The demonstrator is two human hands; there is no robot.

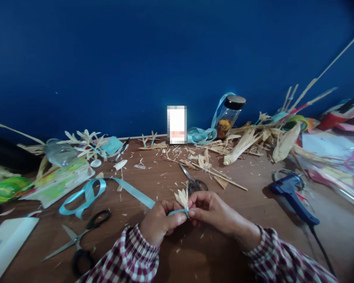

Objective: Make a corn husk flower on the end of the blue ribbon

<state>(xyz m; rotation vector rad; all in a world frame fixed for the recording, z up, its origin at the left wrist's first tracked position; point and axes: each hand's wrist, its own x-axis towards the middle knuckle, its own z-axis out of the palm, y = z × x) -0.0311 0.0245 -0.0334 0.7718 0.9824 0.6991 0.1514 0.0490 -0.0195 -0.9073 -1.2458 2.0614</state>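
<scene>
Husk flower (181,197) — held over desk (200,255), well in from back edge; L hand (159,224) pinching blue ribbon (134,192) at flower's base, R hand (216,214) gripping same spot. Step: prob. ribbon-wrapping stem — next move calls for taut ribbon, steady pinch

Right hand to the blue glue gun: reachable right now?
Probably yes: nothing visible stands between the right hand and the glue gun, though that hand is busy at the base of the pale flower.
</scene>
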